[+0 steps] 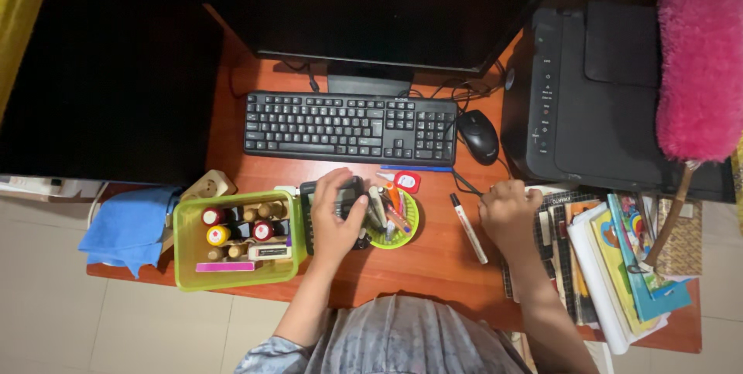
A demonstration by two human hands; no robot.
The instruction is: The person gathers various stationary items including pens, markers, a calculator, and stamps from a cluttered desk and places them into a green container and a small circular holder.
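Observation:
My left hand (335, 215) rests on a black calculator (309, 219) lying on the wooden desk (433, 254), its fingers curled over the top edge. Right beside it stands a small green cup (409, 223) full of pens and markers. My right hand (507, 210) sits knuckles-up with fingers curled at the left edge of a stack of books and papers (611, 266), touching a dark ruled sheet (546, 227). A white marker (468, 228) lies on the desk just left of that hand.
A black keyboard (350, 126), mouse (478, 136) and monitor (371, 10) fill the back. A black printer (611, 95) stands at right with a pink duster (700, 64) over it. A green box of stamps (236, 239), a blue cloth (128, 227) and a socket adapter (207, 185) lie at left.

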